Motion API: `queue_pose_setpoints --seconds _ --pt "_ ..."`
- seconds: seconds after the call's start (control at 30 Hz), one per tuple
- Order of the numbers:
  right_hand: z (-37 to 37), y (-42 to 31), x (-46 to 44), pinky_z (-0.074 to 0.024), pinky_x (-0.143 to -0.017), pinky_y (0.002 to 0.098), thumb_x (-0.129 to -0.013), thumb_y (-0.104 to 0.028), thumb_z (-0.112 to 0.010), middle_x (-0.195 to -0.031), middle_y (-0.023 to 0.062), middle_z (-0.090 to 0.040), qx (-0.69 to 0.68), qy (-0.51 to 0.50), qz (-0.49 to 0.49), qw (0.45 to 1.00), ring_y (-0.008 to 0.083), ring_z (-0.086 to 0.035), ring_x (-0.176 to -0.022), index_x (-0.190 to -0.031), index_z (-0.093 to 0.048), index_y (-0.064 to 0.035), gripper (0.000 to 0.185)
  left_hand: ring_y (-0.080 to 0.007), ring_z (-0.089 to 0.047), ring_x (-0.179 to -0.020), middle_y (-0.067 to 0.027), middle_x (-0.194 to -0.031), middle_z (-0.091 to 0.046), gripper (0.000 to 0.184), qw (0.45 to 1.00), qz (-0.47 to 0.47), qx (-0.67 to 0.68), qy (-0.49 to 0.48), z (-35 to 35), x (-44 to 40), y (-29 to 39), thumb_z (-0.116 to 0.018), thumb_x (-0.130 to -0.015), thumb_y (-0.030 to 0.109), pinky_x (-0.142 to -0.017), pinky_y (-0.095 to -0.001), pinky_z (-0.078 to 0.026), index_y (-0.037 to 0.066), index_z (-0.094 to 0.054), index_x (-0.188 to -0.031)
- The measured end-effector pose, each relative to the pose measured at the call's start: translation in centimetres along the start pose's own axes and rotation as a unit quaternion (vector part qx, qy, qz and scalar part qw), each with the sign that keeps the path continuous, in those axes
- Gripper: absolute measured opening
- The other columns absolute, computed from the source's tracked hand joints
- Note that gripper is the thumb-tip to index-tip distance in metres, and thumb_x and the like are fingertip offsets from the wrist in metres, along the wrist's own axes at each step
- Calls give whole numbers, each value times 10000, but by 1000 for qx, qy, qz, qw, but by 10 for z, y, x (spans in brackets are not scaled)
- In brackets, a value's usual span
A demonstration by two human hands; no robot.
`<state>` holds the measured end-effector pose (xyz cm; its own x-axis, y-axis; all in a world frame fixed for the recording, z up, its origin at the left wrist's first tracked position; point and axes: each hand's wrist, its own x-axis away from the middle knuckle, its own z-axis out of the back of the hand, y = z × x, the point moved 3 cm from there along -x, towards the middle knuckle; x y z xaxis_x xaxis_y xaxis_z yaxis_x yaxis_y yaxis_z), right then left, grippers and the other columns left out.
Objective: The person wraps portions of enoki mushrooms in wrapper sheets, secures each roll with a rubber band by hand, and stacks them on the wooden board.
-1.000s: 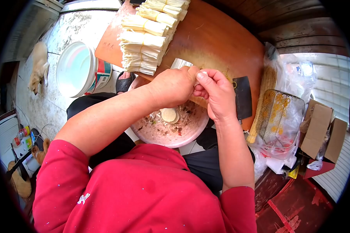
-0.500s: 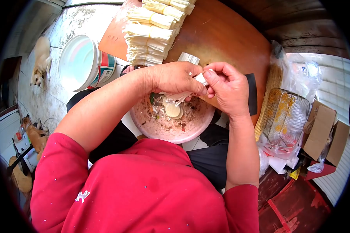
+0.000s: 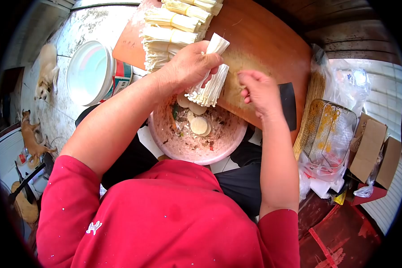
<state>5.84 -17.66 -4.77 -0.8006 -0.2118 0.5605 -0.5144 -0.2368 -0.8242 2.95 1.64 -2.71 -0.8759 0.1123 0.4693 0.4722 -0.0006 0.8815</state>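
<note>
My left hand [image 3: 190,64] is wrapped round a bundle of thin white mushrooms [image 3: 217,44], which stands up out of the fist above the board's near edge. Just below it, a second white bunch [image 3: 213,87] lies at the edge of the brown board [image 3: 263,49]. To the right, my right hand [image 3: 260,91] hovers over the board with its fingertips pinched together; what is between them, if anything, is too small to make out. A dark cleaver blade [image 3: 288,106] lies right of that hand. Tied mushroom bundles [image 3: 172,35] are stacked at the board's upper left.
Below the board, a pink basin [image 3: 187,149] holds round cut-off pieces and scraps. A white bucket [image 3: 90,73] stands at left, near two dogs [image 3: 48,73]. At right are a wire basket [image 3: 328,134], plastic bags and a cardboard box [image 3: 366,147].
My left hand has moved up and left with the bundle, away from my right hand. My right hand has come off the bundle and dropped slightly. The brown dog has shifted.
</note>
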Motion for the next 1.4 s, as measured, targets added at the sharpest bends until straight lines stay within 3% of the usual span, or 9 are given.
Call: queue_pose_setpoints --seconds 0.3,0.4,0.57,0.73,0.8,0.83,1.07,1.23,1.4 --pt "-27 60 -25 -495 -597 298 -775 -303 -723 -687 97 -681 206 -16 -37 978 152 -626 -597 -785 -708 16 320 -158 -604 -658 -75 -781 -628 241 997 16 -82 1 -8 -4 -17 -561 -882 211 -602 -312 -504 -2 -550 -994" --pt "-31 59 -28 -415 -484 254 -809 -225 -716 -622 11 -605 220 -29 -40 974 88 -527 -525 -736 -686 -3 235 -299 -646 -797 -182 -834 -643 298 981 -2 -195 -24 -12 -11 -37 -570 -878 241 -747 -385 -509 -4 -551 -1047" --pt "-26 50 -26 -501 -620 324 -757 -256 -681 -679 115 -673 303 -2 27 953 169 -636 -617 -740 -709 -15 243 -418 -611 -950 -262 -943 -644 295 964 -20 -263 -41 -17 -9 -38 -565 -869 241 -851 -452 -471 10 -571 -1052" --pt "-13 36 -26 -465 -560 302 -734 -184 -661 -624 54 -627 220 -19 -18 975 136 -572 -563 -729 -686 -7 178 -418 -611 -957 -266 -954 -643 315 965 -11 -263 -21 -14 -16 -41 -554 -871 251 -861 -446 -471 -5 -566 -1054" --pt "-9 29 -24 -391 -475 267 -729 -127 -662 -588 -15 -561 162 -36 -36 986 84 -477 -500 -700 -661 -14 117 -144 -628 -684 -103 -895 -639 278 962 9 -273 -7 -12 -19 -45 -535 -921 212 -639 -306 -521 23 -543 -1125" --pt "-6 24 -21 -391 -475 267 -729 -127 -662 -588 -15 -561 162 -36 -35 986 84 -477 -500 -700 -661 -14 117 -144 -628 -684 -103 -895 -639 278 962 8 -273 -6 -12 -20 -44 -535 -921 212 -639 -306 -521 23 -543 -1125" --pt "-2 -10 13 -318 -403 168 -831 -106 -676 -621 -27 -559 4 -101 -11 995 23 -454 -470 -787 -642 -32 93 -188 -640 -773 -95 -929 -641 280 990 97 81 -64 -13 -19 -44 -590 -913 235 -700 -332 -529 31 -545 -1099" --pt "-15 -6 20 -361 -471 186 -842 -98 -688 -667 -27 -576 -69 -131 25 989 28 -476 -523 -830 -649 -15 93 -200 -635 -925 -81 -1018 -629 307 918 73 348 -174 -26 -10 -33 -626 -921 273 -836 -366 -523 67 -540 -1132" --pt "-13 -3 16 -374 -483 221 -806 -118 -689 -673 -22 -599 0 -92 30 995 45 -485 -539 -821 -677 7 127 -181 -607 -1028 -73 -1100 -624 373 914 68 341 -211 -31 -5 -29 -635 -919 247 -909 -363 -490 68 -530 -1228"
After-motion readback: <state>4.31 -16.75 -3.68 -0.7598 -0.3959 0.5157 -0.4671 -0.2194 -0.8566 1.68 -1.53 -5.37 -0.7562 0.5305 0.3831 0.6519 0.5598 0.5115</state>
